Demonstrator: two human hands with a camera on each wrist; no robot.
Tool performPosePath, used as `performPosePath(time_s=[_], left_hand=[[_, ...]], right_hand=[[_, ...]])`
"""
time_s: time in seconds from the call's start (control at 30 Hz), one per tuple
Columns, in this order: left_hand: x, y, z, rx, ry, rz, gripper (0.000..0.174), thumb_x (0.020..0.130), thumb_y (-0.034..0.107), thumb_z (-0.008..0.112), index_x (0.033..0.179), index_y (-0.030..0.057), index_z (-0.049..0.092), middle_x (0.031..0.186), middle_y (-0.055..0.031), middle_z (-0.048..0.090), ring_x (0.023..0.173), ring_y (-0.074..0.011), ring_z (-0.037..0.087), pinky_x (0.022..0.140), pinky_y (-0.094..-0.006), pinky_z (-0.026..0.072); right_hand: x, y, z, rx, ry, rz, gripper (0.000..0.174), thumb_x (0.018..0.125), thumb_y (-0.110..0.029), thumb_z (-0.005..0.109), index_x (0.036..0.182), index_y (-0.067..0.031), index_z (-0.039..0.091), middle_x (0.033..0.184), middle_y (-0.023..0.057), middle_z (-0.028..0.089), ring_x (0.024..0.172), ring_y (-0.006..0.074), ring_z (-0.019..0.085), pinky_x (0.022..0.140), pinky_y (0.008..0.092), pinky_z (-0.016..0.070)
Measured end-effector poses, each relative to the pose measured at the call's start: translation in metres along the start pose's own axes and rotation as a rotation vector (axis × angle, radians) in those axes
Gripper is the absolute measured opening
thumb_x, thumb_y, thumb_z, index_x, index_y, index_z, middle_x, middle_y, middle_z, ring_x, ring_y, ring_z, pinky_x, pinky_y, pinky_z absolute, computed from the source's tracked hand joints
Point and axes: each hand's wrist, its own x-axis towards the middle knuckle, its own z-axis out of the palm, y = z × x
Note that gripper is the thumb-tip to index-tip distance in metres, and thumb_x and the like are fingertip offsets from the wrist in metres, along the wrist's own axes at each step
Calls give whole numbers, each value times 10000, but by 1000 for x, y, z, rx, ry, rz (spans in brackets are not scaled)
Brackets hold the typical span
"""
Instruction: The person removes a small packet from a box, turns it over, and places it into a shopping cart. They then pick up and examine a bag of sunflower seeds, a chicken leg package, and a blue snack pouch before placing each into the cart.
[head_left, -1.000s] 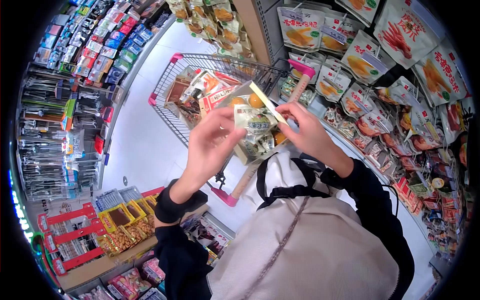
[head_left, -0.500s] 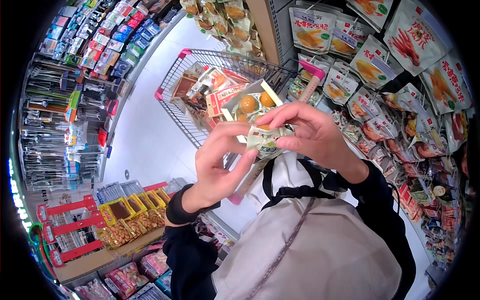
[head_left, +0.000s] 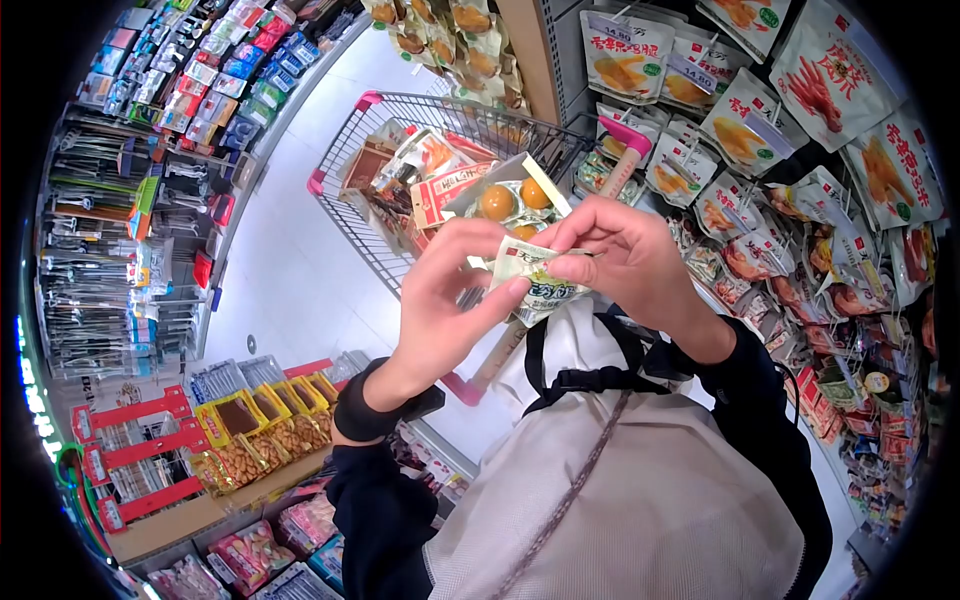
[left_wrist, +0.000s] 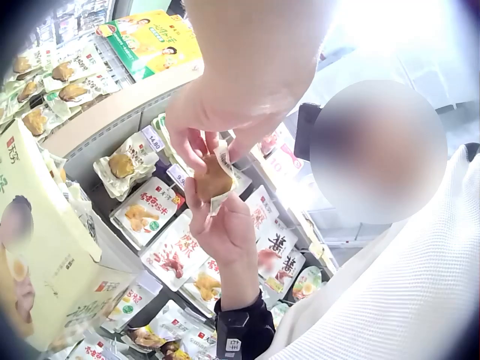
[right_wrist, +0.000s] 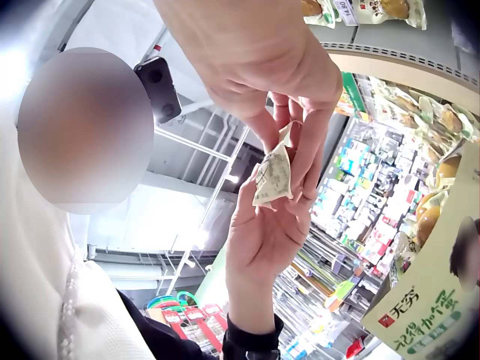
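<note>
In the head view a small packaged egg (head_left: 545,290) in a pale green-printed packet is held up before the chest. My left hand (head_left: 450,300) pinches its near left side between thumb and fingers. My right hand (head_left: 635,270) pinches the upper right edge. The left wrist view shows the brown egg side of the packet (left_wrist: 216,176), between both hands' fingertips. The printed back of the packet (right_wrist: 274,176) faces the right wrist camera. Just beyond the hands, an open cardboard box (head_left: 545,185) holds several brown eggs (head_left: 497,203), partly hidden by the hands.
A shopping cart (head_left: 345,215) with pink corners stands ahead, with a red-and-white package (head_left: 445,195) and other packs inside. Hanging snack bags (head_left: 740,125) line the right. Racks of small goods (head_left: 130,240) stand left, and yellow snack packs (head_left: 250,435) lie lower left.
My right hand has left the box's edge and taken hold of the packet beside my left hand. The packet has come nearer the body, and its printed face has turned more toward the head camera.
</note>
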Motion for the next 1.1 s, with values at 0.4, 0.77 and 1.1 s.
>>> performPosePath(time_s=[0.4,0.77,1.1], left_hand=[[-2,0,3,47,92,15,84,754,-19,617,804,-23,549,838,-52,483,739,-86,513,578,-182,507],[-4,1,6,-65,143,18,83,749,-45,606,785,-30,532,840,-56,471,727,-80,502,552,-162,495],[-5,0,4,-51,129,76,80,759,-34,602,803,-19,536,885,-76,496,777,-96,508,586,-171,474]], right_hand=[[1,-3,-1,6,-5,111,125,788,-30,585,856,31,500,987,162,561,890,147,559,801,255,460],[-3,4,7,-4,63,-71,134,815,-48,567,905,37,516,874,53,552,847,90,539,755,214,435],[-3,6,9,-80,64,-200,121,822,-14,549,926,41,521,872,55,552,829,82,534,737,209,430]])
